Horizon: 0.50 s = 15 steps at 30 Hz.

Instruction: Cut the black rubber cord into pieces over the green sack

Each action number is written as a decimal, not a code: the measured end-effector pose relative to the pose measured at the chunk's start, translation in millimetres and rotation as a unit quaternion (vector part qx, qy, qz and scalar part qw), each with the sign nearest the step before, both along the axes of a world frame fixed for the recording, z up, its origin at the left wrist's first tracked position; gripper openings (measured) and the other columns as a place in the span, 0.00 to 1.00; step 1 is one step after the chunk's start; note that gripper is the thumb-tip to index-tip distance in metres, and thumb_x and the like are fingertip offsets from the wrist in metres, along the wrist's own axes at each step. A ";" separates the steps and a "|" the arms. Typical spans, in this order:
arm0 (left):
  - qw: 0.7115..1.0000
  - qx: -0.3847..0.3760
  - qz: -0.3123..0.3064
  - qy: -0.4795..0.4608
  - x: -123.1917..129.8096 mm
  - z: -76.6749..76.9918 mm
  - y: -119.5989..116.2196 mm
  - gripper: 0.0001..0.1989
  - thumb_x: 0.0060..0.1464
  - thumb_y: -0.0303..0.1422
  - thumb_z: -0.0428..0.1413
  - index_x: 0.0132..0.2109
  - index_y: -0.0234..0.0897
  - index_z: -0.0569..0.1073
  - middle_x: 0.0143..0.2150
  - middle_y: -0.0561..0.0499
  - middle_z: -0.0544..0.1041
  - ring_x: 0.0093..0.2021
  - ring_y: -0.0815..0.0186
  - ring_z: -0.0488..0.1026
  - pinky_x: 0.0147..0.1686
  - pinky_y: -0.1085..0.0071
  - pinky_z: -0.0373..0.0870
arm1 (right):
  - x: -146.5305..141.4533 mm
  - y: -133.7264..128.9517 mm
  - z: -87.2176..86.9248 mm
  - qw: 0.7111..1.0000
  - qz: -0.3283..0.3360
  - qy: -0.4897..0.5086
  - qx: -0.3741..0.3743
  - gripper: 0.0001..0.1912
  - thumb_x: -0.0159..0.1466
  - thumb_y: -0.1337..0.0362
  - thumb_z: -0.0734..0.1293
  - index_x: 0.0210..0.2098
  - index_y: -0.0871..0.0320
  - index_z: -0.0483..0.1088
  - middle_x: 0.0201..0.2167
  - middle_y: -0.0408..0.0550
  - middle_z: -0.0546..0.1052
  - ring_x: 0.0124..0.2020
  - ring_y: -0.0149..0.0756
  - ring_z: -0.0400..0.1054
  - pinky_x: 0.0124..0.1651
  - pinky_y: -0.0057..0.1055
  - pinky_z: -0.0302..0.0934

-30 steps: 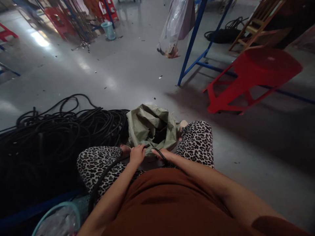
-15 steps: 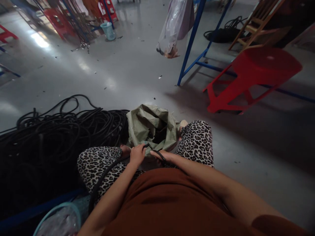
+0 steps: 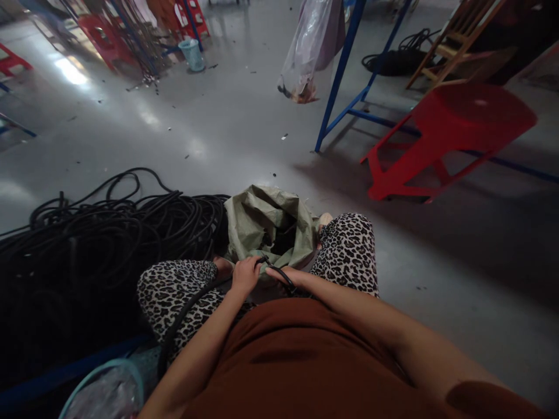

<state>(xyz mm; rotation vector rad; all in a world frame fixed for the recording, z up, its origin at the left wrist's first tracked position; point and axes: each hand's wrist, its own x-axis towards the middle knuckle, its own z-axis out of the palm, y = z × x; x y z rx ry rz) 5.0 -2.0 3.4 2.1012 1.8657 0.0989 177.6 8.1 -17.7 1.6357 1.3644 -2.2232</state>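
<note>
My left hand (image 3: pixel 246 276) is closed around a thick black cord (image 3: pixel 186 308), which runs back over the left thigh beside my forearm. The cord's end comes out by the thumb and forefinger. Just right of it, my right hand (image 3: pixel 283 276) is closed on what look like black-handled scissors (image 3: pixel 288 280); their tip is at the cord's end, and the fingers beneath are hidden. Both hands are over the near rim of an open, pale green woven sack (image 3: pixel 247 215) standing between the feet. Dark pieces lie inside it, too shadowed to make out.
A large heap of black cord (image 3: pixel 109 227) lies to the left. At lower left is a light blue basket (image 3: pixel 138 378) with clear plastic in it. To the right stand a red plastic stool (image 3: pixel 471 119) and a blue metal frame (image 3: pixel 340 78), near a hanging clear bag (image 3: pixel 301 58).
The cord's end and the scissors' tip have shifted very slightly between my fingers. Both hands otherwise keep nearly the same place above the sack rim.
</note>
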 end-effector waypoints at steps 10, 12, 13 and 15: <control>0.999 0.000 -0.031 0.006 -1.0 -1.5 -0.6 0.14 0.56 0.35 0.46 0.48 0.41 0.69 0.42 0.50 0.75 0.42 0.65 0.70 0.43 0.69 0.62 | 0.1 1.7 3.4 1.000 0.024 -0.003 0.006 0.30 0.57 0.39 0.56 0.28 0.64 0.66 0.17 0.45 0.66 0.17 0.28 0.62 0.19 0.23 0.59; 0.999 -0.003 -0.033 0.005 -0.7 -1.2 -0.6 0.14 0.56 0.35 0.46 0.48 0.41 0.70 0.42 0.50 0.75 0.43 0.65 0.70 0.44 0.69 0.62 | 0.9 2.1 7.3 1.000 0.027 0.001 0.014 0.29 0.57 0.40 0.57 0.28 0.64 0.66 0.17 0.44 0.66 0.17 0.28 0.61 0.19 0.22 0.58; 0.999 -0.004 -0.033 0.004 -0.6 -0.9 -0.6 0.14 0.56 0.35 0.46 0.48 0.41 0.70 0.42 0.50 0.75 0.43 0.65 0.70 0.44 0.69 0.62 | 1.2 2.3 9.0 0.999 0.028 0.001 0.017 0.28 0.57 0.41 0.57 0.27 0.63 0.66 0.16 0.44 0.66 0.17 0.28 0.61 0.18 0.22 0.57; 0.999 -0.005 -0.032 0.002 -0.4 -0.2 -0.6 0.14 0.56 0.35 0.46 0.48 0.41 0.69 0.43 0.50 0.75 0.44 0.66 0.70 0.45 0.70 0.62 | 1.6 2.9 11.2 1.000 0.021 0.001 0.019 0.27 0.57 0.43 0.58 0.26 0.64 0.66 0.16 0.44 0.65 0.16 0.27 0.60 0.17 0.21 0.55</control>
